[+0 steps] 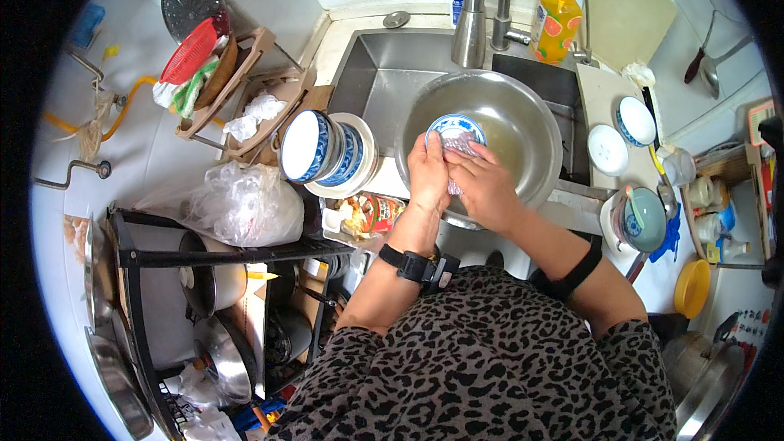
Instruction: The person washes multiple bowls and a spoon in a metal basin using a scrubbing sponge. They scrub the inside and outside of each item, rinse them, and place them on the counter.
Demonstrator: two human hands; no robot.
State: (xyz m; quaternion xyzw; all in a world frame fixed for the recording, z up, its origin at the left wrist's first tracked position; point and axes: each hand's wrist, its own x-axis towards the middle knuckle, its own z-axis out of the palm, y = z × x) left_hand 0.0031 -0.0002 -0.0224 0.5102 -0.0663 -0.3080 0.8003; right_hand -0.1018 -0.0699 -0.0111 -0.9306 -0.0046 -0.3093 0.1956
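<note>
My left hand grips the near left rim of a small blue-and-white patterned dish, its thumb over the edge. With my right hand I press a pinkish-purple dishcloth against the dish's inner face. Both hands are over a large stainless steel basin that holds some cloudy liquid. The basin rests on the stainless steel sink. Just left of my hands, a stack of blue-and-white bowls leans on the counter, with white plates beneath it.
A steel faucet hangs over the basin's far rim, beside an orange dish soap bottle. Two white bowls sit on a board at right, near a green bowl with a spoon. A scrap-filled tray lies left of my wrist.
</note>
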